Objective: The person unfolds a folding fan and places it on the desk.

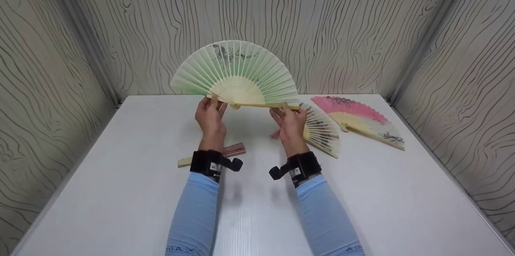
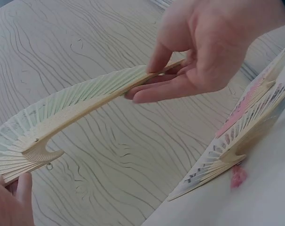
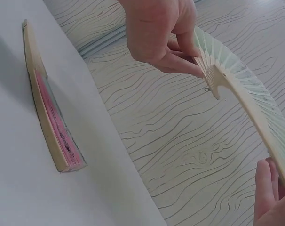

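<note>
Wood-grain walls, white counter (image 1: pixel 120 191). Closed fan (image 1: pixel 235 150) lies under green fan (image 1: pixel 237 73), which is spread and held aloft. Left hand (image 1: pixel 210 117) pinches its left guard, right hand (image 1: pixel 290 125) its right. Probably light and fragile: grip guards, not paper. Pink fan (image 1: pixel 358 119) lies right of it.

Upper centre of frame: left hand (image 3: pixel 159 33) pinches the green fan (image 3: pixel 248 96) near its pivot end, fingers curled round the outer rib. Fan runs diagonally down to lower right, ribs spread, small metal ring hanging by the pivot. Lower right corner: right hand's fingertips (image 3: pixel 264 190) touch the fan's far end. Left side: closed pink fan (image 3: pixel 51 120) lies on the white table (image 3: pixel 20 188), well apart from both hands. Wood-grain wall behind.
</note>
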{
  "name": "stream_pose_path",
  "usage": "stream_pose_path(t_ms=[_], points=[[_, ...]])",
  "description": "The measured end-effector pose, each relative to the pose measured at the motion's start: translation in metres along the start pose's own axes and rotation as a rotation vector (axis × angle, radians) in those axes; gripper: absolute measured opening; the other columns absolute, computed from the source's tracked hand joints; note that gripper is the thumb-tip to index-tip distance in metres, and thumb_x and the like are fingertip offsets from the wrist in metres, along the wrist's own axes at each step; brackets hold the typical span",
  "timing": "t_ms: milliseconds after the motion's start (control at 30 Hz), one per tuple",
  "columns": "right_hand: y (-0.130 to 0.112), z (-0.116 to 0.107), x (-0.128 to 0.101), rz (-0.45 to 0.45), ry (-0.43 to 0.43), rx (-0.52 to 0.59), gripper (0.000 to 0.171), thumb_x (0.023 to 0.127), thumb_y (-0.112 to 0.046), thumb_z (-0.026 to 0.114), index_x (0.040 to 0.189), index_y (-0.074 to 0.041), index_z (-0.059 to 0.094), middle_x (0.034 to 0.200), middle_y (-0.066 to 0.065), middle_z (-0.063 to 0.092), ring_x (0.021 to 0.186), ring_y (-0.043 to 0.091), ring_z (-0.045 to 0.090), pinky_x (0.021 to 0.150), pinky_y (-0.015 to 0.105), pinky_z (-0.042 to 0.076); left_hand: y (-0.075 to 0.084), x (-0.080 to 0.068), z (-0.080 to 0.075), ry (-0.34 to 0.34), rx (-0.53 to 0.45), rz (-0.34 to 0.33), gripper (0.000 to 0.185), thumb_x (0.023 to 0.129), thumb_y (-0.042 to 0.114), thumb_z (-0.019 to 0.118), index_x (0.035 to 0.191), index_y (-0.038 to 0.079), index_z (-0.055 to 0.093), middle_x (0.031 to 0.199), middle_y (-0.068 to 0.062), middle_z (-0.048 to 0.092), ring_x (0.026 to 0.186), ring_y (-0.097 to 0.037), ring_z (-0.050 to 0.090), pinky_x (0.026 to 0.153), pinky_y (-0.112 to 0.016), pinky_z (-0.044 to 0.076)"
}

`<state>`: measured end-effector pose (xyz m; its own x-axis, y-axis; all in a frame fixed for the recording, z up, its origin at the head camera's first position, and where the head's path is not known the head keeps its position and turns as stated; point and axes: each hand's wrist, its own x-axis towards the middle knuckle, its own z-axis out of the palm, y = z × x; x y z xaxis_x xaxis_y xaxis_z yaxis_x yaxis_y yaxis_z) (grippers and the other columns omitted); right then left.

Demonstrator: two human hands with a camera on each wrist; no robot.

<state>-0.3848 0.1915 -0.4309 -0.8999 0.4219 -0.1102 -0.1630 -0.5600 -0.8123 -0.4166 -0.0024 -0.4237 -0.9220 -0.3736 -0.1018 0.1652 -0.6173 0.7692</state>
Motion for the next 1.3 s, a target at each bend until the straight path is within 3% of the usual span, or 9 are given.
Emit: stream_pose_path(t_ms=[133,267,367,600,767,933,1033,1167,1300], points=[[0.0,-0.003,0.001,0.074,-0.054,-0.193,0.023,0.104,-0.011,0.073,0.121,-0.006,0.057,0.09,0.004,0.084,0.08,0.014,0.082,0.119,0.073,0.047,0.016,0.017,-0.016,0.063,0.032,0.015,0.037,0.109,0.021,0.067,0.142,0.003,0.067,0.133,-0.016,0.074,0.11,-0.017,0.076,0.104,-0.031,0.065],[0.001,-0.007,0.0,0.071,-0.176,-0.46,0.025,0.099,-0.013,0.081,0.114,0.0,0.065,0.091,0.009,0.083,0.077,0.014,0.081,0.095,0.048,0.069,0.029,0.033,-0.031,0.114,0.058,0.05,0.036,0.108,0.021,0.07,0.14,0.006,0.07,0.137,-0.016,0.075,0.114,-0.018,0.077,0.104,-0.031,0.065],[0.002,-0.013,-0.002,0.082,-0.257,-0.671,0.027,0.097,-0.018,0.084,0.11,0.003,0.073,0.089,0.01,0.083,0.073,0.013,0.08,0.072,0.028,0.07,0.032,0.044,-0.039,0.125,0.106,0.076,0.035,0.106,0.017,0.072,0.139,0.003,0.071,0.133,-0.017,0.076,0.106,-0.017,0.077,0.1,-0.032,0.067],[0.007,-0.026,-0.002,0.216,-0.363,-0.971,0.04,0.098,-0.031,0.083,0.111,0.006,0.08,0.083,0.006,0.083,0.069,0.012,0.08,0.07,0.029,0.07,0.023,0.072,-0.042,0.05,0.42,0.071,0.036,0.105,0.009,0.069,0.137,-0.008,0.068,0.131,-0.024,0.071,0.091,-0.015,0.075,0.086,-0.027,0.069],[0.016,-0.034,-0.003,0.314,-0.416,-1.043,0.032,0.098,-0.033,0.083,0.091,-0.002,0.079,0.073,0.002,0.079,0.065,0.014,0.079,0.067,0.03,0.069,0.004,0.1,-0.058,-0.044,0.836,0.02,0.037,0.104,0.011,0.068,0.135,-0.01,0.068,0.133,-0.027,0.073,0.091,-0.022,0.08,0.076,-0.026,0.067],[0.029,-0.042,-0.004,0.402,-0.525,-1.059,0.035,0.098,-0.031,0.083,0.092,0.002,0.075,0.064,0.001,0.075,0.059,0.014,0.077,0.059,0.027,0.066,-0.034,0.15,-0.091,-0.098,1.157,0.073,0.017,0.092,0.012,0.065,0.09,-0.003,0.073,0.079,-0.011,0.074,0.065,-0.021,0.064,0.057,-0.03,0.052],[0.031,-0.047,-0.003,0.445,-0.549,-1.1,0.052,0.099,-0.036,0.082,0.114,0.013,0.071,0.063,0.0,0.075,0.057,0.012,0.076,0.055,0.023,0.063,-0.051,0.167,-0.099,-0.118,1.238,0.091,0.01,0.086,0.011,0.063,0.077,0.006,0.063,0.07,-0.002,0.059,0.066,-0.023,0.054,0.055,-0.032,0.047],[0.028,-0.052,-0.001,0.482,-0.551,-1.117,0.084,0.098,-0.039,0.082,0.154,0.012,0.043,0.065,-0.001,0.076,0.057,0.011,0.075,0.054,0.022,0.061,-0.058,0.166,-0.095,-0.137,1.263,0.07,0.01,0.084,0.007,0.061,0.075,0.008,0.059,0.068,-0.002,0.054,0.064,-0.024,0.052,0.051,-0.033,0.045],[0.024,-0.056,0.0,0.474,-0.519,-1.088,0.071,0.098,-0.035,0.082,0.145,-0.001,0.043,0.066,0.0,0.075,0.056,0.013,0.075,0.054,0.024,0.061,-0.054,0.15,-0.085,-0.156,1.253,0.079,0.018,0.083,0.002,0.057,0.067,0.009,0.053,0.06,-0.002,0.048,0.057,-0.023,0.047,0.048,-0.034,0.041]])
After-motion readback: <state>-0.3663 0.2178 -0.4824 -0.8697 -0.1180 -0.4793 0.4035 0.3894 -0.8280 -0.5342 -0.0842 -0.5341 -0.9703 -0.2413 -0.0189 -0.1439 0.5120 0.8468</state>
